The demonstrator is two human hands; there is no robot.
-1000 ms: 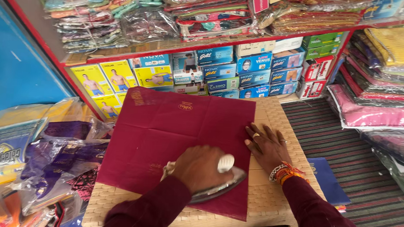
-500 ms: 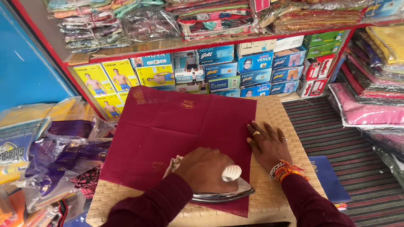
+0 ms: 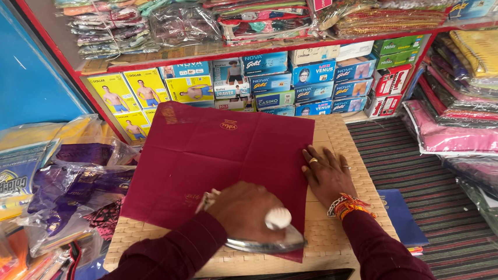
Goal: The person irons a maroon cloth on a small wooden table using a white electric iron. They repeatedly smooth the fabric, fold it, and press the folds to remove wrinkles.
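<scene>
A dark red cloth (image 3: 218, 155) lies flat on a low woven beige table (image 3: 335, 245). My left hand (image 3: 244, 210) grips the handle of a metal iron (image 3: 274, 241) that rests on the cloth's near right corner. My right hand (image 3: 325, 171) lies flat with fingers spread, pressing the cloth's right edge against the table. It wears rings and a bead bracelet at the wrist. Both my sleeves are maroon.
Shelves of coloured boxes (image 3: 300, 82) and wrapped fabric packs (image 3: 234, 16) stand behind the table. Plastic-wrapped clothes (image 3: 53, 185) pile up at the left. Folded fabrics (image 3: 472, 120) are stacked at the right above a striped mat (image 3: 463, 254). A blue booklet (image 3: 404, 218) lies beside the table.
My left hand has slid the iron a little to the right along the cloth's near edge. My right hand stays pressed on the right edge.
</scene>
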